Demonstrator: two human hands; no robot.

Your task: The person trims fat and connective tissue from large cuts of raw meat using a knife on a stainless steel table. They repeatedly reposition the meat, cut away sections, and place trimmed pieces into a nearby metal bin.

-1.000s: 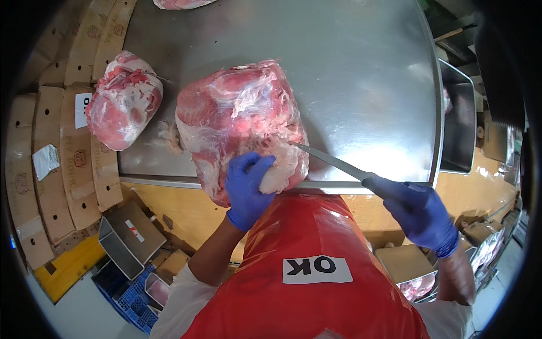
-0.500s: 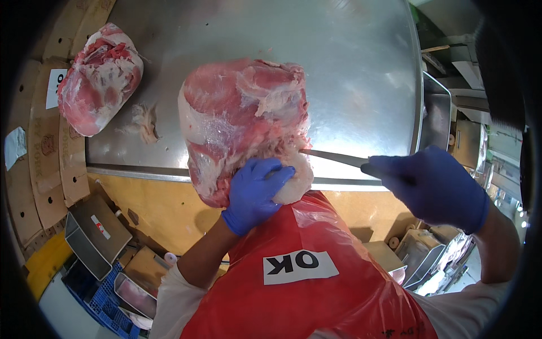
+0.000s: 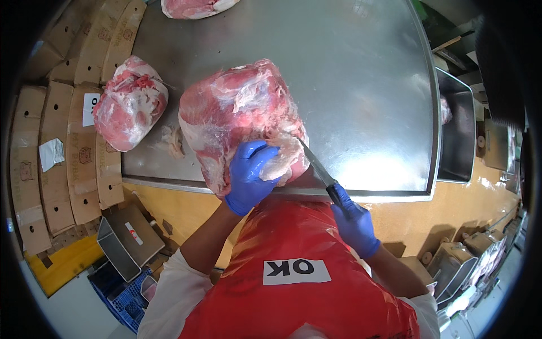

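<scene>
A large cut of raw meat (image 3: pixel 234 107) lies at the near edge of a steel table (image 3: pixel 361 101). My left hand (image 3: pixel 248 176), in a blue glove, is closed on a pale flap of fat (image 3: pixel 282 155) at the meat's near side. In my right hand (image 3: pixel 355 226), also blue-gloved, is the dark handle of a knife (image 3: pixel 319 165). Its blade points away and to the left, and the tip meets the meat just beside the fat; whether it is sunk in cannot be told.
A second piece of meat (image 3: pixel 131 110) rests at the table's left, with a fat scrap (image 3: pixel 172 141) beside it. Another piece (image 3: pixel 197 7) shows at the far edge. Cardboard boxes (image 3: pixel 84 164) line the left side. A metal bin (image 3: pixel 456 130) stands right of the table.
My right hand has come in left and nearer to me, and the knife now slants more steeply. My left hand stays on the fat. The view has shifted, bringing another meat piece in.
</scene>
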